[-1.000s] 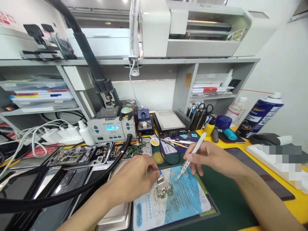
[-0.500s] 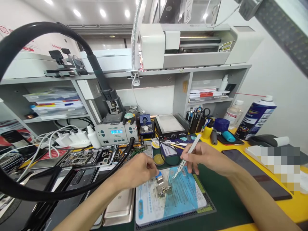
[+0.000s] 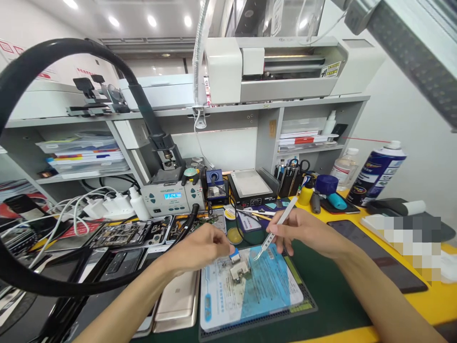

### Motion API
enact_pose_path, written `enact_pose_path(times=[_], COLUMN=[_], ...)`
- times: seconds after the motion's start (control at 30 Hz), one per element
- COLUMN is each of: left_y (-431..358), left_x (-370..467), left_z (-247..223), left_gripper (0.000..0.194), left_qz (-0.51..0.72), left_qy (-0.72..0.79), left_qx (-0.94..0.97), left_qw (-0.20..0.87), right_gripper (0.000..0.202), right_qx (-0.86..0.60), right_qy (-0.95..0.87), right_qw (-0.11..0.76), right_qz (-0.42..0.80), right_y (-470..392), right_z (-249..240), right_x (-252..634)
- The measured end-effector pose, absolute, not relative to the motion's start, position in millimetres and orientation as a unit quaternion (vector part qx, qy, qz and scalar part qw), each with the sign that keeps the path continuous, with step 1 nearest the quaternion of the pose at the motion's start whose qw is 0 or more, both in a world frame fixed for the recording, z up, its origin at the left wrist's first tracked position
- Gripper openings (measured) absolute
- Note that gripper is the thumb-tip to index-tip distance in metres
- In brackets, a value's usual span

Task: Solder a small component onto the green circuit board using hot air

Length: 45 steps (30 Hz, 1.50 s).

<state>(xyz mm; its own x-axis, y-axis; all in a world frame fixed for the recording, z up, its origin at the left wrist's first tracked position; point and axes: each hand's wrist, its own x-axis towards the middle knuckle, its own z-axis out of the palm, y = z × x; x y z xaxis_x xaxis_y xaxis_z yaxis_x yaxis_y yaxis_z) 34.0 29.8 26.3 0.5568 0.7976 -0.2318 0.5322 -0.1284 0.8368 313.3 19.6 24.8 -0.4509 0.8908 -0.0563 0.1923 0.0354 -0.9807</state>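
Observation:
My left hand (image 3: 205, 247) is closed in a pinch on the blue tab (image 3: 234, 254) of a small silvery electronic part (image 3: 240, 271), apparently a flex-cable piece. The part is above or on a blue-and-white printed pad (image 3: 271, 295); I cannot tell whether it touches. My right hand (image 3: 300, 228) holds bent-tip tweezers (image 3: 285, 214) like a pen. Their tips point down at the pad, just right of the part and apart from it.
Left of the pad lie a gold phone back (image 3: 176, 302) and several dark phone parts. A thick black hose (image 3: 71, 44) arches across the left side from the rework station (image 3: 174, 197). A dark phone (image 3: 378, 255) lies on the right, near a spray can (image 3: 376, 174).
The silvery part has tilted and shifted slightly up, its lit face now paler. The tweezer tips have moved slightly up and left. Both hands keep their grips; the whole view has shifted a little.

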Motion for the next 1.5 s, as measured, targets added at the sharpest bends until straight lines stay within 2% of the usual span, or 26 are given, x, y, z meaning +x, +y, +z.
enact_pose_path(times=[0.17, 1.1, 1.5], left_y=[26, 24, 26], left_x=[30, 29, 29], left_z=[38, 32, 26], left_gripper=[0.018, 0.022, 0.024], left_qz=[0.165, 0.154, 0.176], left_qy=[0.449, 0.488, 0.482], left_qx=[0.725, 0.729, 0.72], left_qw=[0.496, 0.454, 0.467], right_gripper=[0.037, 0.04, 0.037], right_qx=[-0.411, -0.413, -0.402], right_qy=[-0.64, -0.639, -0.63], right_qw=[0.329, 0.332, 0.303], right_qz=[0.56, 0.557, 0.591], right_y=[20, 17, 22], right_z=[26, 33, 16], right_x=[314, 311, 310])
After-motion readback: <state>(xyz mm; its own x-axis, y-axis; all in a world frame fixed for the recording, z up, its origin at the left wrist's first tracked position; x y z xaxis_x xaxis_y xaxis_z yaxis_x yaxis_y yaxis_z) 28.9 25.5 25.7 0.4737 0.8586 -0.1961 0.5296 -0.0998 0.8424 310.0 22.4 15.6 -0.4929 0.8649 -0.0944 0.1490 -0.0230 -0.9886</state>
